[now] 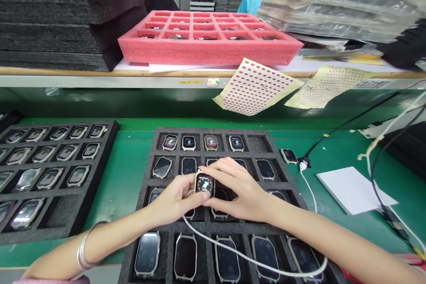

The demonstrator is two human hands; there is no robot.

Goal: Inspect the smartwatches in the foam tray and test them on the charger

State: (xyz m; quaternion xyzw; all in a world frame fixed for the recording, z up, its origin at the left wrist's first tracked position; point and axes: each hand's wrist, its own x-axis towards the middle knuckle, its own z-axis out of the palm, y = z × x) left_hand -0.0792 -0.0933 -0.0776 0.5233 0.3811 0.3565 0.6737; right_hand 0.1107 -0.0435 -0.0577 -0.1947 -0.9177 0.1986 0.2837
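Note:
A smartwatch body (205, 183) with a lit dial sits between my two hands, above a black foam tray (213, 227). My left hand (178, 197) grips it from the left side, thumb along its lower edge. From the right, my right hand (238, 188) closes on the same watch, fingertips at its upper edge and thumb below. A white cable (239, 254) runs from under my left hand across the tray; its end there is hidden. Several strapless watches lie in the tray's pockets, such as a lit one (236, 143) in the back row and a dark one (185, 257) in front.
Left stands another black foam tray (100, 177) of watches. A loose watch (289, 156), a cable connector (303, 163) and white paper (353, 188) lie right. On the shelf above are a pink foam tray (209, 51) and black foam stacks (60, 31); sticker sheets (258, 86) hang down. A person sits behind.

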